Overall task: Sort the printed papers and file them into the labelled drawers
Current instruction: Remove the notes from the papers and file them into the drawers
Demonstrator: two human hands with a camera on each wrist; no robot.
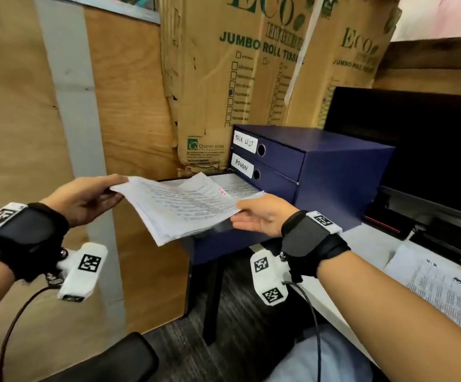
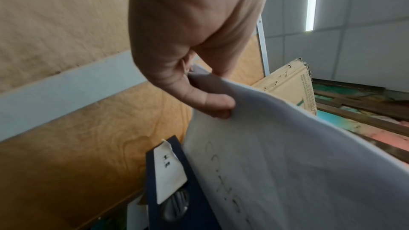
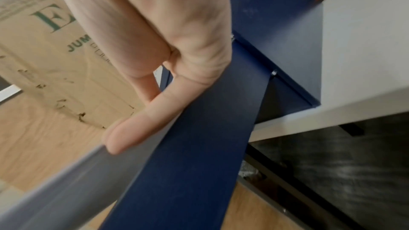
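Both hands hold one stack of printed papers (image 1: 185,206) between them: the left hand (image 1: 86,198) pinches its far-left corner, thumb on top, while the right hand (image 1: 262,216) grips its right edge. Under the stack sits an open bottom drawer (image 1: 218,245). Just beyond the right hand stands the blue drawer unit (image 1: 342,172) on the white surface (image 1: 372,241), with closed drawers labelled "TASK LIST" (image 1: 245,142) and "ADMIN" (image 1: 242,167).

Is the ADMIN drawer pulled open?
No, the ADMIN drawer sits flush and closed; the open drawer below it holds papers.
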